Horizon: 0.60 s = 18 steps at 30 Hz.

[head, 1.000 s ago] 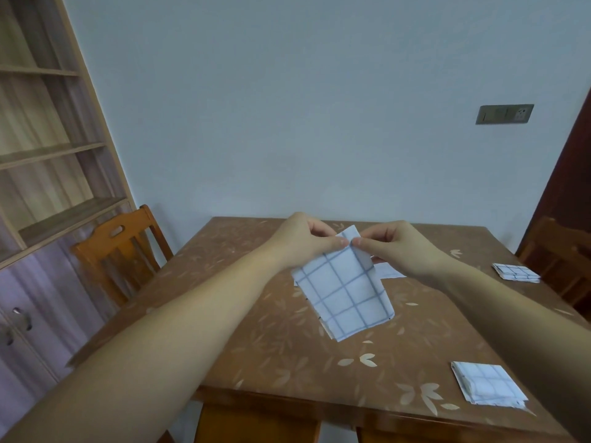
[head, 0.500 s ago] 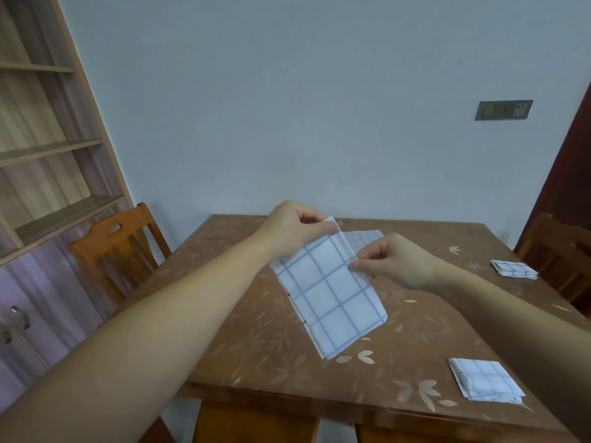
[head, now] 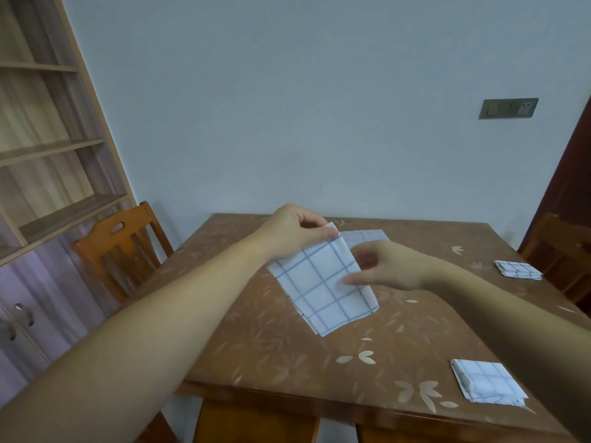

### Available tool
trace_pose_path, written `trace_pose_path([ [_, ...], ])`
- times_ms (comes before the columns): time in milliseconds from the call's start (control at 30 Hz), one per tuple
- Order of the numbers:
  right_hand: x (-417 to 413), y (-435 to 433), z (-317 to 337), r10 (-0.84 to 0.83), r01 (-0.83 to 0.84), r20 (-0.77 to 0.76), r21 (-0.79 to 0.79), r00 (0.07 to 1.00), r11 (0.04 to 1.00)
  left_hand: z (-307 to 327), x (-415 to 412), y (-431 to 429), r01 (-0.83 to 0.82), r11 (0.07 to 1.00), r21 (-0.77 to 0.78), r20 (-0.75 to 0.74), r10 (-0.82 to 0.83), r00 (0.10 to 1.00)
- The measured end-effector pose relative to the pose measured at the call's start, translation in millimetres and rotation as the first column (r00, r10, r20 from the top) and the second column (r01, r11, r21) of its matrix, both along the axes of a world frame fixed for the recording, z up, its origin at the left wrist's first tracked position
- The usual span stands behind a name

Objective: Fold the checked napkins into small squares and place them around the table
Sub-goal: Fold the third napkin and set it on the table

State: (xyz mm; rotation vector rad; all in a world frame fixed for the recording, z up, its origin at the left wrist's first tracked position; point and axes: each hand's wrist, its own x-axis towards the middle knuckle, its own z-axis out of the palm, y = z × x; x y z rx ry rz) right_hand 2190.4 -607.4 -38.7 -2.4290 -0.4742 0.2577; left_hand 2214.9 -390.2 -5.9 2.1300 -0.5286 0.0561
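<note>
now the right hand has let go of the top corner it pinched a second ago and sits half-open, fingertips brushing the right edge of the white blue-checked cloth napkin. the left hand alone pinches the top corner shut. napkin hangs above the brown leaf-patterned table, long axis tilted from upper left to lower right; next fold likely imminent.

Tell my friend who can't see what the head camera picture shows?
A left hand pinches the top corner of a checked napkin above a brown table, and the right hand touches its side. Two folded napkins lie on the right.
</note>
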Motion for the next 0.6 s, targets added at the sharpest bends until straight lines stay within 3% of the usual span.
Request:
trace_pose_path([
  [167,0.0,13.9,-0.1,-0.071,0.05,0.084,0.237,0.994,0.97,-2.9,2.6,-0.4,0.015,0.999,-0.045,0.039,-0.013,0.999],
  [267,1.8,7.6,2.6,-0.122,0.117,-0.019,0.467,0.992,0.877,-12.3,9.4,10.8,-0.075,0.951,-0.301,-0.036,0.068,0.997],
  [367,3.3,0.6,5.6,-0.133,0.189,-0.135,0.63,0.982,0.754,-27.6,8.3,18.0,-0.11,0.845,-0.523,-0.27,-0.042,0.962],
  [467,3.6,-1.9,6.8,-0.145,0.235,-0.187,0.679,0.972,0.696,-40.7,1.8,15.7,-0.074,0.895,-0.44,-0.402,-0.122,0.908],
  [600,3.3,-1.7,3.1,-0.191,0.276,-0.199,0.661,0.961,0.698,-45.1,2.9,12.7,-0.07,0.95,-0.305,-0.371,-0.051,0.927],
])
